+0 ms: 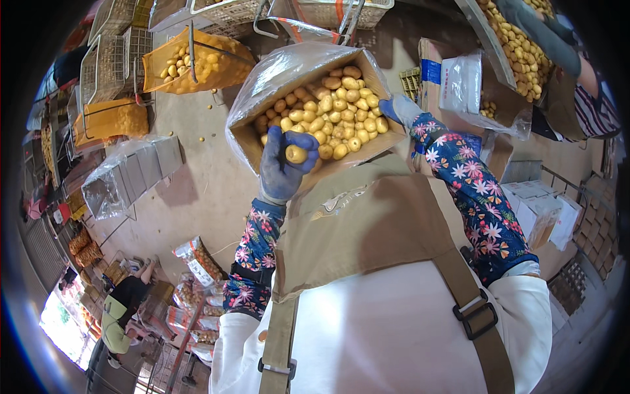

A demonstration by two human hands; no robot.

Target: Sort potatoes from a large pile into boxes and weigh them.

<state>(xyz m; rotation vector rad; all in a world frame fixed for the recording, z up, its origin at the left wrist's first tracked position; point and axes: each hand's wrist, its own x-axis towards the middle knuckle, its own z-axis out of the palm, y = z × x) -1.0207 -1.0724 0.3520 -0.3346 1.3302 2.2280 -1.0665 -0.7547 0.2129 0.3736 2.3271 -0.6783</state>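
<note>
Before me is an open cardboard box (369, 160) full of small yellow potatoes (339, 117). A clear plastic liner (290, 64) drapes over its far and left walls. My left hand (281, 170), in a blue-palmed work glove, holds a single potato (296, 154) above the box's near left part. Its fingers curl around the potato. At the box's right wall is my right hand (402, 110), gloved the same way, with the thumb over the inner side of the rim and the other fingers hidden outside it.
Orange mesh bags (216, 61) of potatoes hang on metal frames at left, near a row of plastic-lined cartons (133, 167). A co-worker's gloved arm (541, 37) reaches over a potato-filled sorting table (517, 49) at right. Loose potatoes (202, 139) dot the floor. White cartons (534, 204) stand right.
</note>
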